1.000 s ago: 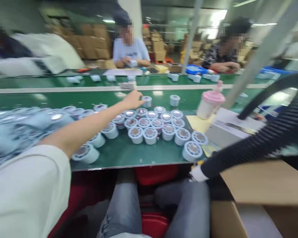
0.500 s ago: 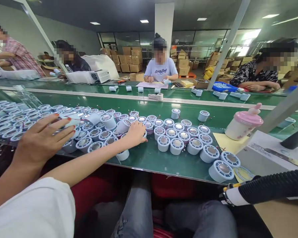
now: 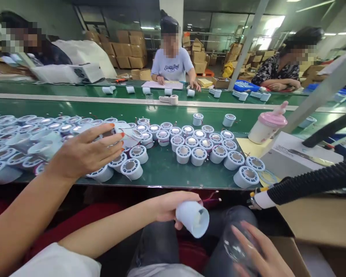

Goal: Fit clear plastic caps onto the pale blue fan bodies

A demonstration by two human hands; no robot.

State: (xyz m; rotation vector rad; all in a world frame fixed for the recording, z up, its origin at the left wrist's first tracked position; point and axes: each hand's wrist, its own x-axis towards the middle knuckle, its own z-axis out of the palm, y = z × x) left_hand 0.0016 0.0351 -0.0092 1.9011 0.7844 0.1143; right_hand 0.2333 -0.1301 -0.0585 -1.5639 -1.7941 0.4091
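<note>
My left hand (image 3: 167,206) is closed around a white cylindrical housing (image 3: 193,219) and holds it over my lap, below the table's edge, with red wires trailing from it. At the bottom right, my right hand (image 3: 265,256) cups a clear round piece (image 3: 236,244) just beside that housing. Many more white housings (image 3: 190,148) with shiny centres stand crowded on the green belt (image 3: 161,173). Another person's hand (image 3: 83,154), with red nails, reaches in from the left and hovers with spread fingers over the left-hand housings.
A pink-lidded bottle (image 3: 266,125) and a white box-shaped device (image 3: 294,157) stand at the right of the belt. A black ribbed hose (image 3: 311,182) crosses above an open cardboard box (image 3: 320,215). Three people sit working at the far side.
My left hand has come back from the belt to my lap with one housing in it. My right hand with the clear piece has come into view. The red-nailed hand shifted right.
</note>
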